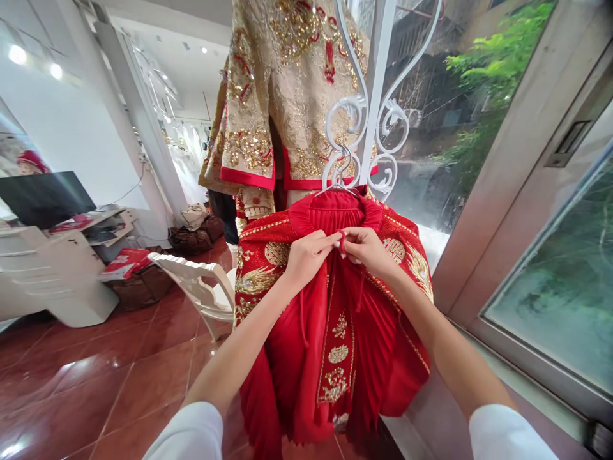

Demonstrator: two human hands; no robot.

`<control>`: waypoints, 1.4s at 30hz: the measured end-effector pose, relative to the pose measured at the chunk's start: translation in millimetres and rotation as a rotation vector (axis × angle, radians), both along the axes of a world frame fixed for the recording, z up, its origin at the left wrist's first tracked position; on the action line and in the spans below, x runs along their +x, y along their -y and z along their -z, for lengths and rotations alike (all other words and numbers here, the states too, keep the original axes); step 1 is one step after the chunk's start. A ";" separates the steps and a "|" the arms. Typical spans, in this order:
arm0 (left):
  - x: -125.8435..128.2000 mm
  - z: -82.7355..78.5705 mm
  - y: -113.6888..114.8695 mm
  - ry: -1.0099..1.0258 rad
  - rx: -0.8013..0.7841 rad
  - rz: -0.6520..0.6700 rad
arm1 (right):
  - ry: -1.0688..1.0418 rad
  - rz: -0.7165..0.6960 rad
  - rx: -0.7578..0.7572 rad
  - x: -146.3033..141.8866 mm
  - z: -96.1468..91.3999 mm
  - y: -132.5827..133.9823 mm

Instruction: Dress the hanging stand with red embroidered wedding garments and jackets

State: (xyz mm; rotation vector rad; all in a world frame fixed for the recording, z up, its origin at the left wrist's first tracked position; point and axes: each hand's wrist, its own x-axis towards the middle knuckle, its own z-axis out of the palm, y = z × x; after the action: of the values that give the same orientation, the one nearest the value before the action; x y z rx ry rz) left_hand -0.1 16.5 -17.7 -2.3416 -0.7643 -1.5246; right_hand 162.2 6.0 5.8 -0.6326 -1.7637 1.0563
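Shop floor of red tile (96, 383); window (550, 287) at right, white chair (201, 287) at left. Near centre, a red skirt (335, 332) hangs from a hanger (338, 182) hooked on the white stand (371, 96), below a gold jacket (287, 83). I judge the stand carries the weight, so both hands are free for fine work. Left hand (309, 255) and right hand (366, 250) meet at mid-waistband, fingertips pinched closed on the red cloth (some small fastening there, too small to tell).

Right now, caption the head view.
The left hand and right hand pinch the top of a red garment hanging on a white rack under a gold jacket.
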 end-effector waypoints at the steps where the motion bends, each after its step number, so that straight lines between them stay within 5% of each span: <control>1: -1.9 0.1 -0.6 -0.024 0.008 0.015 | -0.002 -0.021 -0.026 0.8 0.3 -1.5; 7: -10.3 -8.1 7.2 -0.325 0.060 -0.039 | 0.172 -0.121 -0.141 8.3 -1.2 -3.8; 16: -7.2 -15.7 24.4 -0.476 -0.050 -0.116 | 0.432 -0.179 -0.058 18.6 -15.3 7.0; 23: -33.4 -21.7 29.5 -0.294 -0.196 0.000 | 0.343 -0.070 -0.087 25.6 -13.9 2.6; 37: -37.5 -17.4 33.0 0.058 -0.299 0.160 | 0.100 -0.365 -0.268 50.1 5.1 -6.7; 40: -32.5 -16.8 50.7 -0.154 -0.403 0.186 | 0.305 -0.535 -0.329 53.9 4.2 4.3; 42: -32.3 -16.5 63.7 -0.398 -0.465 0.166 | 0.576 -0.527 -0.210 53.2 0.9 20.8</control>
State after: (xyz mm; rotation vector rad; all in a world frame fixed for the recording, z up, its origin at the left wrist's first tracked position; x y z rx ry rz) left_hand -32.5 -47.2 -1.2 -2.9838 -0.9106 -0.9446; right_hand 215.4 -14.8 4.8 -0.6580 -2.4232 1.5406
